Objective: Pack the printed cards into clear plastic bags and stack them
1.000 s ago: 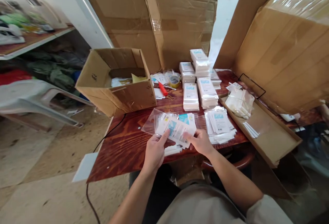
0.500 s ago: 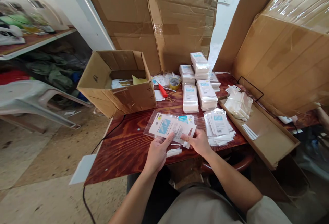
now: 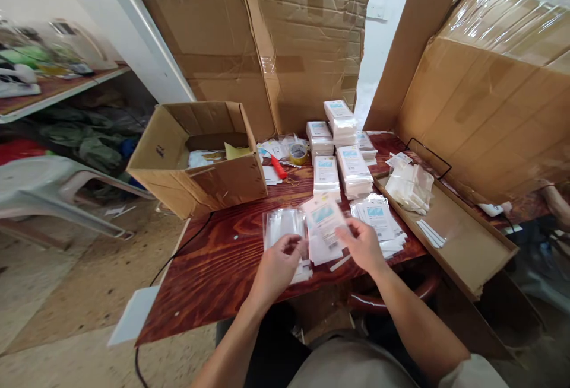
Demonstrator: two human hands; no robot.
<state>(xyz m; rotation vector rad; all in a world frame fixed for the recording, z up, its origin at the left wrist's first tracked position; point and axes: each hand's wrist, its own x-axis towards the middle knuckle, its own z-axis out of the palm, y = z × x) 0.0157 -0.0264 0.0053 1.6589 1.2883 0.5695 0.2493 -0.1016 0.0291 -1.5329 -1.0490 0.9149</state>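
Dark red wooden table carries stacked packets, tape roll and cardboard box.

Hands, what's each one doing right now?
Left hand: fingers curled by the clear bags; grip can't be told.
Right hand: closed on a printed card.

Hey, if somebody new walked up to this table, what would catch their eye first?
Probably the stacks of packets at the back of the table, between the open cardboard box and the long shallow tray. Next, the pale printed card in the right hand, then the bright red object just right of the box.
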